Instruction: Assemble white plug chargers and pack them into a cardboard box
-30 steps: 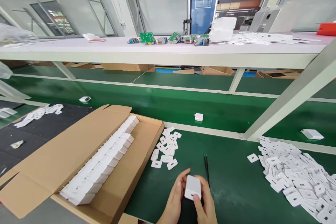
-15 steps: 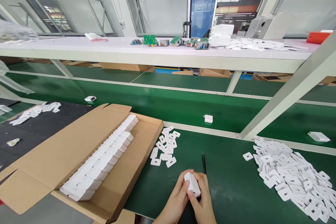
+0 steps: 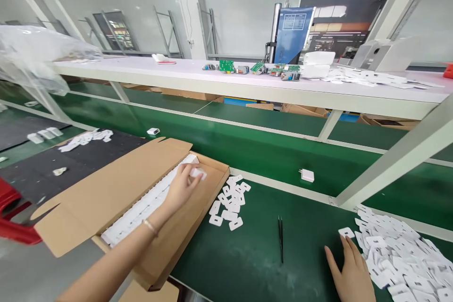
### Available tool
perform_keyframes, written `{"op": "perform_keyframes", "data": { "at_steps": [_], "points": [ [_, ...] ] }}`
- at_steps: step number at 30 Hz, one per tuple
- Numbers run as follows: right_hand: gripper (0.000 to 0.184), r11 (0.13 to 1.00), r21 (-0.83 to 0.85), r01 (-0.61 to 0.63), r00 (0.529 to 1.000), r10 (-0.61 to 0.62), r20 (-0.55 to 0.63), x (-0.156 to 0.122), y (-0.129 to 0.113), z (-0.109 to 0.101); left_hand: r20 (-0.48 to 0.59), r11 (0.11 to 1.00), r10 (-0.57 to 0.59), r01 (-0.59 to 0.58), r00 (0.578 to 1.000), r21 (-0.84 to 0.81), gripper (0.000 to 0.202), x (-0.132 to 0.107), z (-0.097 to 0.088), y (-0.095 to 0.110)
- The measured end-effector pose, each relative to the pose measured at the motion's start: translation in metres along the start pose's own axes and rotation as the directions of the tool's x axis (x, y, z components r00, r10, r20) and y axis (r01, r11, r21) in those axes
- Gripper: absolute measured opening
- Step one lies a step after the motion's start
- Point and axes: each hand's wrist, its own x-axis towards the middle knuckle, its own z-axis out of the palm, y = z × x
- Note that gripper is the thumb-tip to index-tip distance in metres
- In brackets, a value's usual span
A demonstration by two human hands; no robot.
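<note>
My left hand reaches into the open cardboard box and grips a white charger at the far end of a row of white chargers packed inside. My right hand lies flat and open on the green mat, fingers stretched toward the big pile of white square labels at the right. Its fingertips are close to one loose label. Black tweezers lie on the mat between my hands.
A smaller heap of white labels lies beside the box. One charger and another sit on the green conveyor belt behind. A white shelf above carries circuit boards and white parts. A black mat with small parts lies at the left.
Both hands held one white charger in front of me. Now my left hand has carried it to the far end of the box row, and my right hand has moved right, empty, toward the label pile.
</note>
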Motion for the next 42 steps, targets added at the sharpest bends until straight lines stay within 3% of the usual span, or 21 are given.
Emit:
{"op": "perform_keyframes", "data": {
  "at_steps": [4,10,17,23,27,31,34,38,40,42],
  "points": [
    [0.074,0.982,-0.025,0.187,0.982,-0.186,0.044,0.002,0.032,0.018,0.041,0.977,-0.001,-0.008,0.999,0.215,0.035,0.043,0.012,-0.039],
    [0.059,0.965,-0.032,0.259,0.961,-0.255,0.105,-0.007,0.011,0.02,0.067,0.893,-0.053,0.018,0.996,0.449,0.028,0.039,0.037,-0.07],
    [0.045,0.958,0.047,0.283,0.955,-0.286,0.077,0.001,-0.038,0.012,0.076,0.847,-0.095,0.041,0.993,0.53,0.033,0.03,0.039,-0.082],
    [0.051,0.981,-0.024,0.191,0.981,-0.192,-0.016,0.007,-0.039,0.018,0.1,0.866,-0.127,0.062,0.987,0.497,0.047,0.026,0.033,-0.081],
    [0.047,0.987,0.093,0.128,0.991,-0.13,0.021,0.005,-0.033,0.016,0.106,0.893,-0.064,0.01,0.992,0.45,0.052,0.007,0.025,-0.061],
    [0.05,0.982,0.16,-0.105,0.993,0.095,0.07,0.004,-0.03,0.011,0.117,0.942,0.129,-0.158,0.985,0.297,0.044,-0.021,0.019,-0.017],
    [0.049,0.951,0.176,-0.254,0.965,0.238,0.105,0.007,-0.028,0.009,0.204,0.918,0.27,-0.316,0.941,0.241,0.034,-0.047,0.022,0.019],
    [0.048,0.943,0.176,-0.282,0.959,0.269,0.092,0.012,-0.031,0.007,0.386,0.801,0.395,-0.519,0.833,0.299,0.045,-0.093,0.036,0.052],
    [0.049,0.936,0.184,-0.3,0.953,0.285,0.104,0.014,-0.032,0.006,0.427,0.777,0.415,-0.557,0.803,0.292,0.053,-0.114,0.046,0.064],
    [0.049,0.924,0.207,-0.322,0.945,0.303,0.12,0.016,-0.031,0.005,0.42,0.798,0.421,-0.548,0.804,0.251,0.058,-0.125,0.06,0.076]
  ]
}}
